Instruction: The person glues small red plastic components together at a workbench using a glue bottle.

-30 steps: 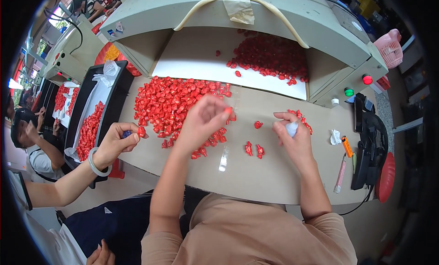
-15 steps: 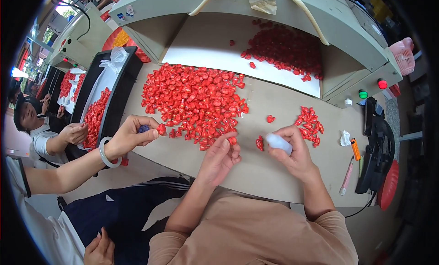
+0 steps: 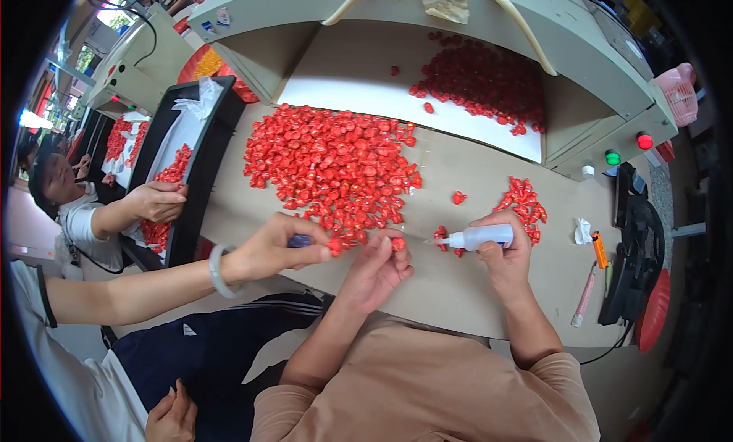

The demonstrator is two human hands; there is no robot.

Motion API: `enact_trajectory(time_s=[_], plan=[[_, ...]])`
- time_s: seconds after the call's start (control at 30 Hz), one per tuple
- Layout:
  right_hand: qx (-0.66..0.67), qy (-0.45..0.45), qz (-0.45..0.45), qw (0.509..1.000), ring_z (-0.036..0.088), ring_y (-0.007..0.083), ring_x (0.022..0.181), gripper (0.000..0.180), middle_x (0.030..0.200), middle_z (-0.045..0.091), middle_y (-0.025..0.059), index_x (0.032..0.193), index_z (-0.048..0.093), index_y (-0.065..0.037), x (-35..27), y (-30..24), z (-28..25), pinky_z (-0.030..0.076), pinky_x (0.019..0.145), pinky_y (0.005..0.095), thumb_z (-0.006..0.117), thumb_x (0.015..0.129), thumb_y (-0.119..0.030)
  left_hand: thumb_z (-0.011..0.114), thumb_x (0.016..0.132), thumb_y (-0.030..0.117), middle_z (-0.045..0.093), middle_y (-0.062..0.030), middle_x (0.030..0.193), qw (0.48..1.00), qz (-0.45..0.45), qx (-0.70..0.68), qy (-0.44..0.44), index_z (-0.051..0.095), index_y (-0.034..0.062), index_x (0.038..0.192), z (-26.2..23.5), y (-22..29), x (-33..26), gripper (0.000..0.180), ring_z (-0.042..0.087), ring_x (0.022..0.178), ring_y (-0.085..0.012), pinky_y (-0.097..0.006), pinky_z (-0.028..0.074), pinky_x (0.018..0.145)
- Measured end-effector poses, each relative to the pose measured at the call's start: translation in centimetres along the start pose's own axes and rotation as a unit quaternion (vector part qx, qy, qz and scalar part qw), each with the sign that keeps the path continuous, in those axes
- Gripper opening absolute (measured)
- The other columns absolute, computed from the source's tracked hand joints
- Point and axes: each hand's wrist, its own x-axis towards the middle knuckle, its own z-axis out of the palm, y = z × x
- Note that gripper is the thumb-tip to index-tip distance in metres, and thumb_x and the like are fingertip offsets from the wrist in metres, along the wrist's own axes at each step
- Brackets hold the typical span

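Note:
Near the table's front edge, my left hand pinches a small red plastic piece between thumb and fingertips. My right hand grips a white squeeze bottle, tilted almost level. Its thin nozzle points left toward the red piece but stays apart from it. A few loose red pieces lie under the nozzle. Just beyond my left hand spreads a big heap of red pieces. A smaller cluster of red pieces lies behind my right hand, with a single red piece to its left.
A co-worker's hand with a pale bangle reaches in from the left, close to mine, holding a red piece. Behind stands a grey open-fronted machine with more pieces inside. An orange lighter and black tray flank the work area.
My right hand has turned the bottle so its nozzle points left. The co-worker's near hand has moved right, toward my left hand. My left hand keeps its red piece.

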Motion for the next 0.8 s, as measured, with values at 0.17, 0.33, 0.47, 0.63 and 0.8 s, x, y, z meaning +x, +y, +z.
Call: enact_trajectory(time_s=[0.17, 0.33, 0.47, 0.63, 0.8], plan=[[0.025, 0.010, 0.015, 1.000, 0.062, 0.0100, 0.076, 0.040, 0.088, 0.065, 0.0065, 0.101, 0.055, -0.002, -0.1, -0.2, 0.3, 0.047, 0.064, 0.0220, 0.071, 0.086, -0.035, 0.051, 0.099, 0.022, 0.054, -0.0028, 0.091, 0.999, -0.004, 0.020, 0.028, 0.053, 0.0107, 0.117, 0.5, 0.0, 0.2, 0.021, 0.052, 0.082, -0.0125, -0.029, 0.045, 0.073], [0.013, 0.024, 0.010, 1.000, 0.058, 0.0085, 0.073, 0.043, 0.085, 0.062, 0.0048, 0.100, 0.054, -0.002, -0.3, 0.3, -0.7, 0.046, 0.063, 0.0220, 0.070, 0.086, -0.039, 0.053, 0.098, 0.020, 0.055, -0.0038, 0.090, 0.999, -0.006, 0.015, 0.041, 0.052, 0.0082, 0.117, 1.1, 0.0, 0.1, 0.023, 0.054, 0.080, -0.0119, -0.029, 0.046, 0.073], [-0.039, 0.074, 0.021, 0.996, 0.058, 0.0111, 0.070, 0.033, 0.085, 0.060, 0.0070, 0.101, 0.053, -0.002, 1.3, 0.1, -2.2, 0.048, 0.062, 0.0244, 0.063, 0.092, -0.033, 0.053, 0.098, 0.018, 0.056, -0.0036, 0.091, 0.992, 0.019, 0.116, 0.038, 0.052, 0.0088, 0.118, 0.6, -0.1, 0.0, 0.022, 0.054, 0.079, -0.0120, -0.030, 0.046, 0.073], [0.119, 0.151, 0.201, 0.960, 0.067, 0.0271, 0.093, 0.021, 0.099, 0.059, 0.0134, 0.111, 0.044, -0.004, 3.4, 2.0, -3.2, 0.057, 0.078, 0.0346, 0.050, 0.099, -0.021, 0.047, 0.100, 0.017, 0.057, -0.0038, 0.092, 0.992, 0.023, 0.114, 0.053, 0.053, 0.0119, 0.117, 0.5, 0.2, -0.1, 0.019, 0.053, 0.079, -0.0131, -0.030, 0.043, 0.070], [0.097, 0.144, 0.213, 0.962, 0.067, 0.0282, 0.095, 0.021, 0.098, 0.059, 0.0136, 0.107, 0.044, -0.004, 3.4, 3.1, -2.5, 0.057, 0.080, 0.0359, 0.050, 0.099, -0.023, 0.048, 0.100, 0.019, 0.057, -0.0032, 0.091, 0.994, 0.026, 0.094, 0.050, 0.053, 0.0115, 0.119, 0.5, -0.2, 0.1, 0.021, 0.052, 0.080, -0.0132, -0.030, 0.044, 0.071]])
